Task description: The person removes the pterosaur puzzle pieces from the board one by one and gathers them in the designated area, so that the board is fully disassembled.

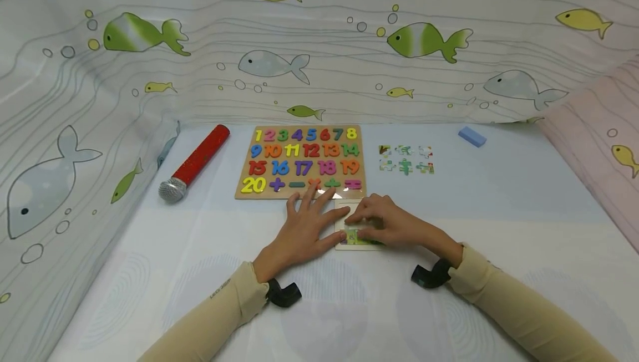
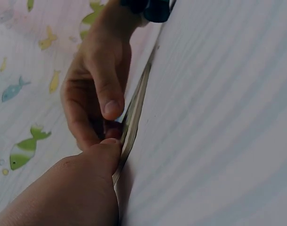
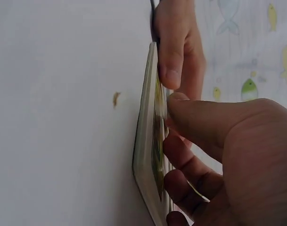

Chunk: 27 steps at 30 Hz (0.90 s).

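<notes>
A small puzzle tray (image 1: pixel 359 248) with a pale wooden rim lies flat under both hands, and green joined puzzle pieces (image 1: pixel 351 237) show along its lower part. My left hand (image 1: pixel 302 232) has its fingers spread, the thumb at the tray's left edge and other fingertips over the number board (image 1: pixel 243 190). Bent over the tray, my right hand (image 1: pixel 391 222) has its thumb and fingertips down at the puzzle surface. In the right wrist view its thumb (image 3: pixel 195 110) touches near the picture; whether a piece is pinched there is hidden.
Loose jigsaw pieces (image 1: pixel 405 167) lie in two rows right of the number board, which bears colored numerals. A red toy microphone (image 1: pixel 199 157) lies at left, a blue block (image 1: pixel 472 137) at back right. Fish-patterned cloth walls (image 1: pixel 329 29) enclose the table.
</notes>
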Motion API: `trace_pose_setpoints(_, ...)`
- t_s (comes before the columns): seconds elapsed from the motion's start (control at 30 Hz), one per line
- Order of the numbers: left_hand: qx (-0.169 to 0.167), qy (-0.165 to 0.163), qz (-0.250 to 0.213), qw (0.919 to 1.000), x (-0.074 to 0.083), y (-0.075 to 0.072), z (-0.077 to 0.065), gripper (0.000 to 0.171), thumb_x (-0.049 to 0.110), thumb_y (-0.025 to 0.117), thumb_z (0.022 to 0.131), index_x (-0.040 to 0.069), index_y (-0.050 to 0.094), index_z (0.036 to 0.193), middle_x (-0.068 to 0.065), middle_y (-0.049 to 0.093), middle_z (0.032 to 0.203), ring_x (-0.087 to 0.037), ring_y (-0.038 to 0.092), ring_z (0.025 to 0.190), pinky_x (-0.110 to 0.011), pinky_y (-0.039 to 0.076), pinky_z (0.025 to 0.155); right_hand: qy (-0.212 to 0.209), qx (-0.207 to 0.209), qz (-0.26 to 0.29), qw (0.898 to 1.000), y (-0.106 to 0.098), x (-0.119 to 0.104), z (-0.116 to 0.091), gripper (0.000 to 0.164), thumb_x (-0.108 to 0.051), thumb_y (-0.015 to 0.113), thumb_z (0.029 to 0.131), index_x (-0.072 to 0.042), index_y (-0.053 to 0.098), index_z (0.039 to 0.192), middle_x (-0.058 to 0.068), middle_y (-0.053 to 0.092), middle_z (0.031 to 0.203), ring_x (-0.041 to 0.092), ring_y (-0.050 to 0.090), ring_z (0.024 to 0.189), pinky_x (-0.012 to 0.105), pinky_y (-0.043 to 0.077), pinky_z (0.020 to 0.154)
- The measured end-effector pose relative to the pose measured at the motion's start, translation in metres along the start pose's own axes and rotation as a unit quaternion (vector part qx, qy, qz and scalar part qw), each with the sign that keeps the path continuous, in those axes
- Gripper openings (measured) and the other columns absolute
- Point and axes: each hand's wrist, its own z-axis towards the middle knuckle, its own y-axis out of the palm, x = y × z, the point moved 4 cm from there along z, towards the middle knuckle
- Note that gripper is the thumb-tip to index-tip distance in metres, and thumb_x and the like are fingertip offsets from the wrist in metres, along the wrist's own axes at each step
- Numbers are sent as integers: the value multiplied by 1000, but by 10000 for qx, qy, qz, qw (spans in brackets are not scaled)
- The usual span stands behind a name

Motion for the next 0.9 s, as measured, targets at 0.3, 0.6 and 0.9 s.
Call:
trace_pose_setpoints(0.3, -145, -104, -132, 9998, -2, 2, -1, 49, 52, 42, 104, 37, 51, 150, -5, 23, 171, -45, 7, 158, -71, 9, 113, -39, 47, -276, 9996, 6, -2, -1, 35, -18, 78, 89, -20, 75, 124, -5, 61, 99, 12, 44, 91, 36, 26, 79)
trace_pose_setpoints(0.6, -241, -112, -132, 9996, -1, 0, -1, 47, 46, 43, 105, 37, 50, 151, -4, 21, 172, -47, 6, 158, -73, 7, 112, 51, 163, -221, 9996, 7, 0, 1, 32, -18, 79, 88, -24, 77, 120, -6, 61, 98, 11, 45, 93, 37, 26, 80)
trace_pose_setpoints(0.9, -264, -158, -177, 9994, 0, -2, 0, 47, 46, 42, 105, 37, 49, 151, -3, 23, 171, -46, 6, 158, -74, 7, 112, 262, 322, -20, 9991, 10, 0, 2, 26, -18, 79, 89, -22, 79, 115, -6, 64, 98, 13, 45, 90, 38, 24, 79)
